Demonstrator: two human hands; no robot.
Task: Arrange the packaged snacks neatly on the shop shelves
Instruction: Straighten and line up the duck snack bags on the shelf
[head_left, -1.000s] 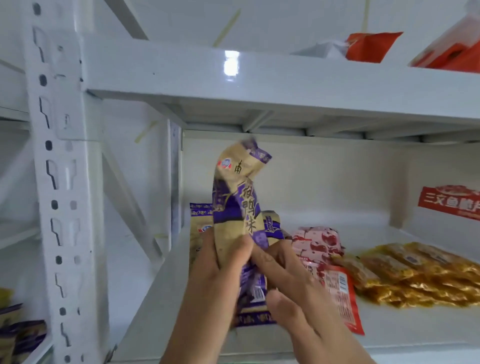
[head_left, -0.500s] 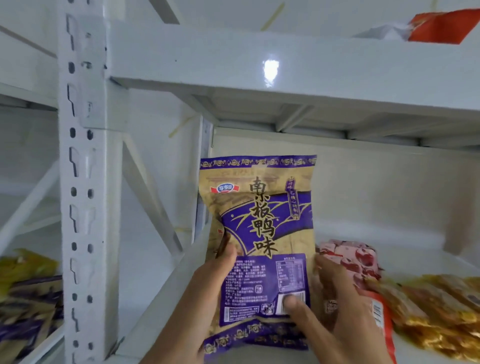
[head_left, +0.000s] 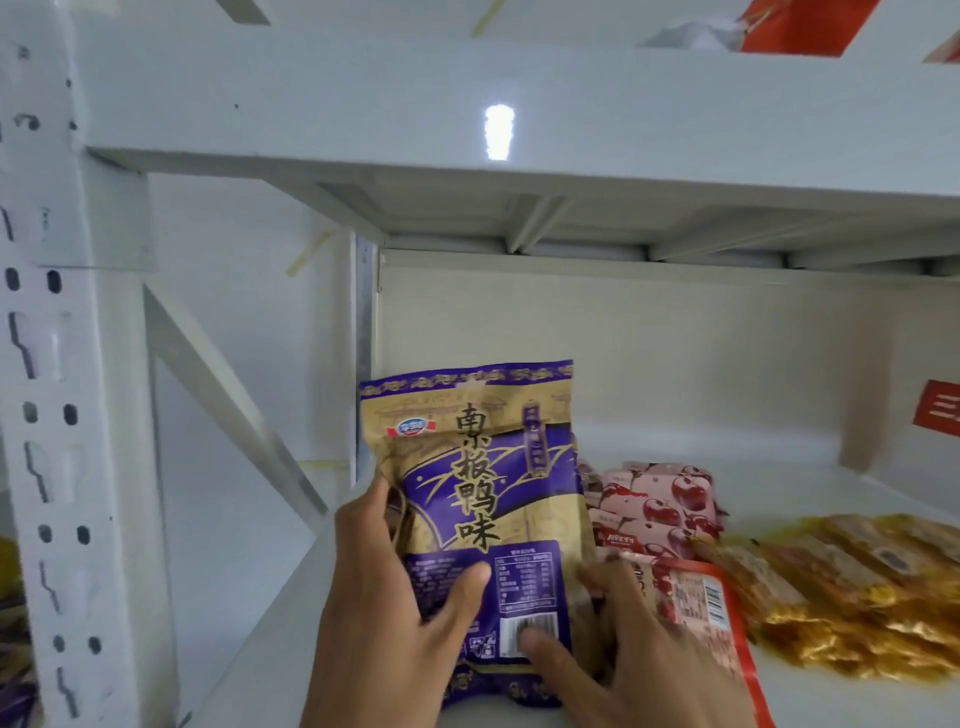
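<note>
A purple and gold snack packet (head_left: 483, 483) stands upright at the left end of the white shelf (head_left: 270, 644), its printed face toward me. My left hand (head_left: 389, 587) grips its left edge, thumb across the front. My right hand (head_left: 623, 660) grips its lower right corner, thumb on the barcode. More purple packets (head_left: 498, 688) lie flat beneath it. Just to the right lie pink cherry-print packets (head_left: 660, 504), a red packet (head_left: 696, 608) and a pile of golden packets (head_left: 852, 587).
A perforated white upright (head_left: 57, 415) and a diagonal brace (head_left: 228, 405) stand at the left. The upper shelf beam (head_left: 467, 114) runs overhead with an orange bag (head_left: 800, 26) on it. A red label (head_left: 940, 410) shows on the right wall. Purple and yellow packets (head_left: 10, 649) sit lower left.
The purple packet turned from edge-on to face me, then came down and back onto the stack at the shelf's left end. My left thumb moved onto its front.
</note>
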